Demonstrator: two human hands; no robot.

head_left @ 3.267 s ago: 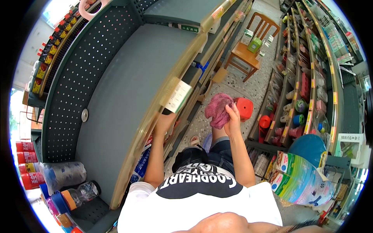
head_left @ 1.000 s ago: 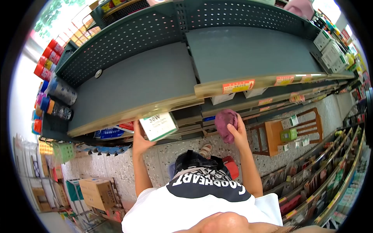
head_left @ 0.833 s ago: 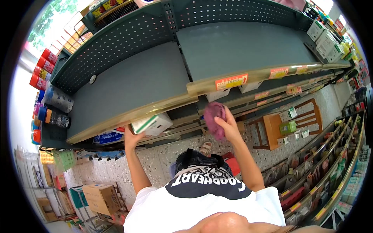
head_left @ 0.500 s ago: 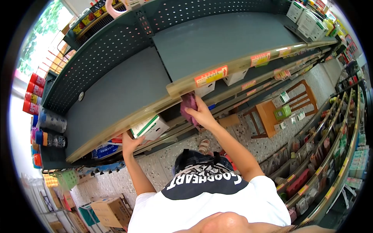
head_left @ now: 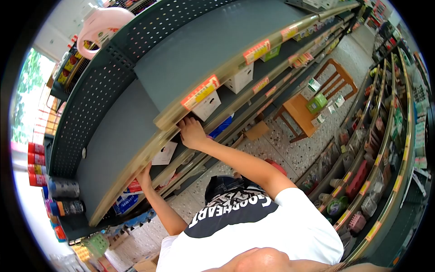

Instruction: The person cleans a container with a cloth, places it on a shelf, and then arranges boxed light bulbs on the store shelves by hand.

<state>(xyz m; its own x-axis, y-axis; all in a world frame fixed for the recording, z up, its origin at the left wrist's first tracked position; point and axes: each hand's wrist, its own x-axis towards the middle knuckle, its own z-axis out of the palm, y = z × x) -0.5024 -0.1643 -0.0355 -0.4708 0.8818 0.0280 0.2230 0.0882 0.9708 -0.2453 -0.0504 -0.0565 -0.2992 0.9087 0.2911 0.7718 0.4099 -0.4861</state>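
My left hand (head_left: 144,177) is at the front of the shelf below the top one, its fingertips partly hidden under the top shelf's lip. Just beyond it sits a white box (head_left: 164,154), and red and blue packs (head_left: 127,201) lie on its other side. My right hand (head_left: 194,133) reaches under the top shelf (head_left: 122,122) with bent fingers, and its fingertips are out of sight. The purple cloth seen in it before is hidden beneath the hand and shelf lip. White boxes (head_left: 207,106) stand on the lower shelf past this hand.
A pink jug (head_left: 102,29) stands above the perforated back panel. To the right, a wooden chair (head_left: 299,113) holds a green box (head_left: 317,103) and small white boxes. Packed shelving (head_left: 362,181) curves along the right. Bottles and cans (head_left: 65,207) line the left end.
My right hand has gone in under the shelf lip, and the purple cloth has dropped from sight. The white box by my left hand sits farther back under the shelf. The view has shifted.
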